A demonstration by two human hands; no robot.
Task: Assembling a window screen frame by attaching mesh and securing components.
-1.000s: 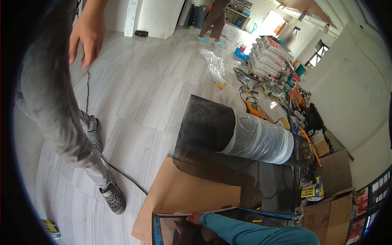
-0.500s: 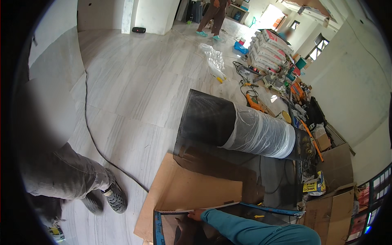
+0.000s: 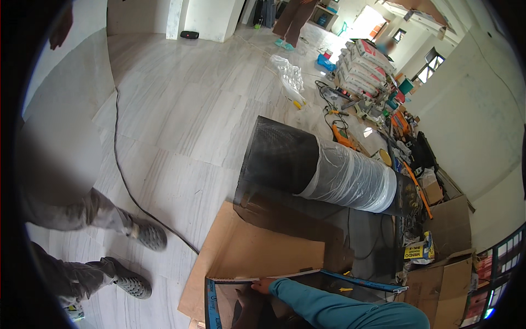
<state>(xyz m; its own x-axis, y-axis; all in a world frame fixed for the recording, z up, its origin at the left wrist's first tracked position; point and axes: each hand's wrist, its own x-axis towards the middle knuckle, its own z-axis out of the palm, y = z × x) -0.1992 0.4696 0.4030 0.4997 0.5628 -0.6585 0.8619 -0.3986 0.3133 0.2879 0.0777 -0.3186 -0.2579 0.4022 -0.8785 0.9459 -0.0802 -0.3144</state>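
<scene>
My right hand (image 3: 264, 285), in a teal sleeve (image 3: 334, 303), is closed at the far bar of a screen frame (image 3: 212, 307), its fingertips partly hidden. Blue film covers parts of the frame, and dark mesh lies within it. Under the frame is a flat sheet of brown cardboard (image 3: 268, 247). A dark brown shape below my hand is too dim to make out. My left hand is out of sight. Beyond the cardboard lies a large roll of black mesh (image 3: 282, 159), its middle wrapped in clear plastic (image 3: 350, 175), with a loose end trailing over the cardboard.
At the left stands a person in grey trousers and dark shoes (image 3: 130, 279). A black cable (image 3: 126, 183) crosses the tiled floor. Stacked sacks (image 3: 364, 68), tools and a cardboard box (image 3: 444, 282) line the right wall. Another person (image 3: 293, 24) is at the back.
The person at the left has shifted their feet apart, and a hand shows at the upper left. The person at the back has stepped closer together. My right hand stays in place.
</scene>
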